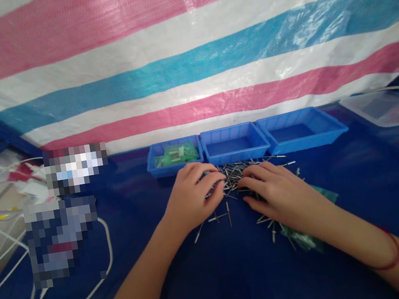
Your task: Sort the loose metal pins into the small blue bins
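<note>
A loose pile of silvery pop rivets (233, 176) lies on the blue table between my two hands. At its left edge my left hand (195, 190) rests with curved fingers and the thumb apart from them, touching some rivets. My right hand (274, 185) reaches over the right side of the heap, fingers spread and bent, and hides part of it. A few stray rivets (228, 214) lie nearer me. Under my right wrist, a green plastic bag (302, 239) is partly covered, with more rivets beside it.
Three blue bins stand behind the pile: the left bin (177, 168) holds green packets (179, 153), beside the middle bin (237, 156) and right bin (308, 141). A clear plastic lid (386, 112) lies far right. White cables (108, 240) run along the left; striped sheeting (187, 73) hangs behind.
</note>
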{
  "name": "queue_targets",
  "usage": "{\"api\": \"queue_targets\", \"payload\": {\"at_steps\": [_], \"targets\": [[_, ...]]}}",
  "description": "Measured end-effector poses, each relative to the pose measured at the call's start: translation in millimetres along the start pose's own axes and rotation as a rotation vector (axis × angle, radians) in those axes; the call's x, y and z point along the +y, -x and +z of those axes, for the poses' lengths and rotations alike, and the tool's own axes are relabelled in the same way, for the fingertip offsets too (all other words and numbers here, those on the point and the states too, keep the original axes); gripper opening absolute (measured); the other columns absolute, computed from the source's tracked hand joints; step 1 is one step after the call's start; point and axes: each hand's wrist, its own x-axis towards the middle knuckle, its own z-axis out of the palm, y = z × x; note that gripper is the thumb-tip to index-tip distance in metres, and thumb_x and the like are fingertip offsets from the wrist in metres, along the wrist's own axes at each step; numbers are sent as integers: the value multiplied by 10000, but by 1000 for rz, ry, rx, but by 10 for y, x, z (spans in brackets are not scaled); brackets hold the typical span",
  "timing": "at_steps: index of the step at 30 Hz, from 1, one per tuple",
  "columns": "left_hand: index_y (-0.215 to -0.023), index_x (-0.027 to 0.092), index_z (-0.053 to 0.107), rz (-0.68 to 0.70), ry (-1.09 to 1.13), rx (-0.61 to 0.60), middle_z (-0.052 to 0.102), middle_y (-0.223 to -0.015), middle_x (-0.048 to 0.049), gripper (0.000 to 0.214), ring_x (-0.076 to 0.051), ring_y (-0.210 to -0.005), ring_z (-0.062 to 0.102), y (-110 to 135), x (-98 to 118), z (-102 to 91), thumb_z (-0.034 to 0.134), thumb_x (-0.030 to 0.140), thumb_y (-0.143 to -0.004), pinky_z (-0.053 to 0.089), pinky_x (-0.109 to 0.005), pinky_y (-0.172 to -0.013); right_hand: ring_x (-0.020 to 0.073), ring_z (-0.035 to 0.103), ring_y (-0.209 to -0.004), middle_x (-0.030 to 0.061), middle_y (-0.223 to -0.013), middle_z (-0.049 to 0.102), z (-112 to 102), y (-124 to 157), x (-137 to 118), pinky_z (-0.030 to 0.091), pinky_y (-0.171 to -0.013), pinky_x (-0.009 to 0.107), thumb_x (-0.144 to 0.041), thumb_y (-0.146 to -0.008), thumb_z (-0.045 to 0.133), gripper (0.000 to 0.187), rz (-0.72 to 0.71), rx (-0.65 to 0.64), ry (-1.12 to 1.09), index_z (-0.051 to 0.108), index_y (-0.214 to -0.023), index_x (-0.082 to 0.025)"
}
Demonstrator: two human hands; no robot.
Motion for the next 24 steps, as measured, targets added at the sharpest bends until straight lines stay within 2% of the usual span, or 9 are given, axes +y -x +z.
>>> {"api": "queue_targets", "payload": {"at_steps": [3,5,8,10,12,15,20,24], "targets": [[-893,175,664,92,52,-131,668,-962,-58,172,-180,-923,578,13,124,55,508,247,-904,425,-332,-859,265,553,-957,103,-1001,610,-66,3,53,444,-815,398,-214,-839,578,142,-27,-8,-72,643,-963,-190],[-869,177,663,138,79,-178,672,-934,-55,181,-172,-896,589,26,198,97,512,272,-902,429,-326,-854,239,569,-889,84,-932,617,-140,19,114,446,-767,362,-248,-826,600,95,-24,-8,-154,639,-897,-200],[-971,204,669,231,123,-237,653,-1119,-67,213,-205,-1069,568,61,303,190,542,354,-889,405,-355,-944,176,555,-669,30,-732,594,-250,69,248,411,-625,305,-324,-787,637,111,74,7,-239,613,-754,-221],[-1102,244,642,270,111,-283,568,-1304,-69,323,-259,-1242,468,91,357,267,555,453,-873,355,-424,-1015,143,512,-564,2,-646,565,-292,109,350,370,-567,286,-341,-757,656,134,128,-35,-260,606,-709,-226],[-1183,268,605,262,77,-320,491,-1399,-68,406,-287,-1312,399,118,388,334,551,510,-862,322,-474,-1042,131,504,-538,-11,-630,570,-308,143,440,349,-547,274,-325,-743,660,111,144,-133,-268,610,-719,-230],[-1193,271,601,227,48,-347,471,-1420,-64,403,-289,-1317,397,133,395,389,556,499,-864,314,-482,-1056,141,537,-587,-5,-687,615,-308,168,524,358,-558,269,-319,-738,660,102,142,-233,-259,619,-767,-231],[-1104,257,640,194,11,-334,523,-1364,-56,293,-284,-1278,438,112,378,377,556,428,-881,321,-497,-1051,163,571,-667,10,-751,637,-328,172,573,389,-602,279,-329,-732,662,136,140,-249,-278,634,-822,-232],[-1098,238,637,169,-2,-315,556,-1319,-64,262,-280,-1262,448,109,390,345,558,369,-885,332,-489,-1050,143,549,-616,6,-714,629,-407,213,663,375,-566,273,-276,-739,645,78,220,-222,-296,629,-793,-223]]}}
